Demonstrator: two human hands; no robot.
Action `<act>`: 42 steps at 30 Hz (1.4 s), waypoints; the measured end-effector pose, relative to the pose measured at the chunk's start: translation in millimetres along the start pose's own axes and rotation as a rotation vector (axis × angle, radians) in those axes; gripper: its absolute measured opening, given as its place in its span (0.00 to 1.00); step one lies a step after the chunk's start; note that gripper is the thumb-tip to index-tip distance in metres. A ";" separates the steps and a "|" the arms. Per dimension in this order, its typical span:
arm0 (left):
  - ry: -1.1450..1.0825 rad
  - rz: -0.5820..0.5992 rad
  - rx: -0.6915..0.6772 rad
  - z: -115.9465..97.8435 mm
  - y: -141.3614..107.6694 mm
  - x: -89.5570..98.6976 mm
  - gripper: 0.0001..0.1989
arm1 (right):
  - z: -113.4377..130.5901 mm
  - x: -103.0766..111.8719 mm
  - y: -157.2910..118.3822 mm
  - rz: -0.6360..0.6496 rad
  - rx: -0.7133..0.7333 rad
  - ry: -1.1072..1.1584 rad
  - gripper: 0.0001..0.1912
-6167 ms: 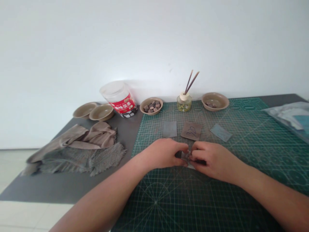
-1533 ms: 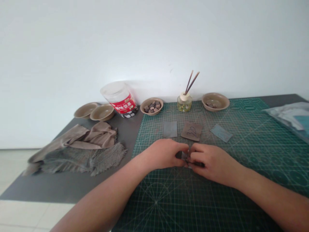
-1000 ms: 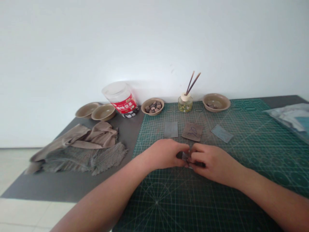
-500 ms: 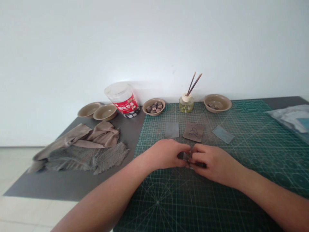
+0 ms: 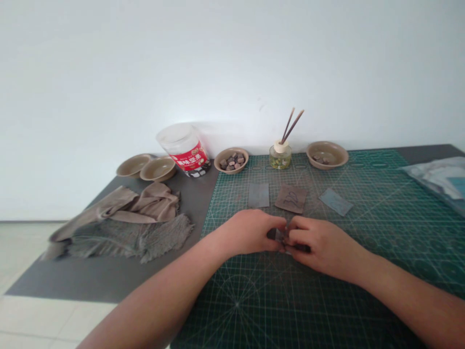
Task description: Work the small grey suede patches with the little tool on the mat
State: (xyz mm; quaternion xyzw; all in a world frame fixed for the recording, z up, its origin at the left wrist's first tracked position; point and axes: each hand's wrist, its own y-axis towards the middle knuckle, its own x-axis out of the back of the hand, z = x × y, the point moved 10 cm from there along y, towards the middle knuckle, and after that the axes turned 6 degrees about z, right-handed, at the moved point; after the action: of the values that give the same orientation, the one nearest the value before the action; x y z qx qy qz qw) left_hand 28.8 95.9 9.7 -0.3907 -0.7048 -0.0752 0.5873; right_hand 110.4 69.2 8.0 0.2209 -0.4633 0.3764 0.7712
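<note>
Over the green cutting mat (image 5: 269,300), my two hands meet fingertip to fingertip. My left hand (image 5: 250,232) curls its thumb and fingers around a small grey sheet (image 5: 279,235) that looks like sandpaper, holding its edges. With bent fingers pressed together, my right hand (image 5: 316,242) pinches a small dark stone against that sheet; the fingertips hide most of it. Just beyond the hands lie a grey piece of sandpaper (image 5: 258,195), a brown piece marked 320 (image 5: 290,198) and a blue-grey piece (image 5: 336,201).
Behind are a bowl of small stones (image 5: 231,161), a reed diffuser (image 5: 280,156) and a bowl with a few stones (image 5: 327,155). Leftward stand a clear plastic jar (image 5: 185,150), two bowls (image 5: 159,168) and crumpled cloths (image 5: 131,223). A plastic bag (image 5: 439,177) lies right.
Both hands keep nearly the same place and grip; only a very slight shift of the right fingers shows. The surrounding things have not moved.
</note>
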 end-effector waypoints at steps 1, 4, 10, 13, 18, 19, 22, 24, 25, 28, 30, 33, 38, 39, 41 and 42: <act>0.000 0.004 0.006 0.3 0.0 -0.3 0.14 | 0.0 0.3 0.0 -0.003 0.002 0.000 0.05; -0.002 0.010 0.008 0.0 0.2 -0.6 0.14 | 0.2 1.3 0.0 -0.010 0.007 -0.001 0.05; -0.013 0.002 -0.011 -0.2 0.3 -0.6 0.14 | -0.2 0.7 0.0 0.000 0.002 -0.003 0.05; -0.011 -0.012 -0.022 0.0 0.2 -0.7 0.13 | -1.5 -0.7 0.1 0.012 -0.012 0.005 0.05; -0.015 -0.014 -0.021 1.0 0.5 -2.2 0.14 | -1.4 -1.9 -0.1 0.019 -0.010 0.013 0.05; -0.016 -0.014 -0.023 0.7 0.5 -2.1 0.14 | -1.4 -1.7 -0.1 0.017 -0.011 0.011 0.05; -0.015 -0.012 -0.017 0.2 0.2 -1.1 0.14 | -1.6 -1.5 0.1 0.019 -0.017 0.006 0.04; -0.005 -0.009 -0.008 0.3 0.3 -0.7 0.14 | -1.9 -1.5 0.3 0.022 -0.022 0.007 0.04; -0.001 -0.007 -0.004 0.4 0.3 -0.5 0.14 | -2.1 -1.5 0.4 0.023 -0.022 0.007 0.05; 0.000 0.001 -0.005 0.2 0.7 -1.2 0.14 | -2.2 -1.3 1.0 0.022 -0.018 0.009 0.05; -0.003 0.004 -0.009 0.4 0.9 -2.0 0.14 | -2.1 -1.1 1.4 0.021 -0.017 0.004 0.04; -0.002 -0.004 -0.008 1.6 0.9 -2.2 0.14 | -1.7 -1.1 1.5 0.023 -0.019 -0.004 0.05; -0.012 -0.012 -0.025 2.0 0.7 -2.5 0.14 | -1.6 -1.0 1.0 0.026 -0.023 -0.012 0.05; -0.013 -0.013 -0.025 2.2 0.7 -2.6 0.14 | -1.6 -0.9 0.8 0.024 -0.022 -0.014 0.04; -0.011 -0.013 -0.023 2.7 0.7 -2.9 0.15 | -1.5 -1.0 0.4 0.020 -0.016 -0.016 0.05; -0.011 -0.013 -0.022 2.8 0.8 -3.1 0.15 | -1.6 -1.0 0.3 0.017 -0.014 -0.015 0.05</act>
State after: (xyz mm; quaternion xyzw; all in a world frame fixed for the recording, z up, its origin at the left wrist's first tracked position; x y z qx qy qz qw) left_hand 27.2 96.6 5.8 -0.3932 -0.7096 -0.0846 0.5785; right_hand 110.8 70.0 6.3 0.2144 -0.4735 0.3783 0.7660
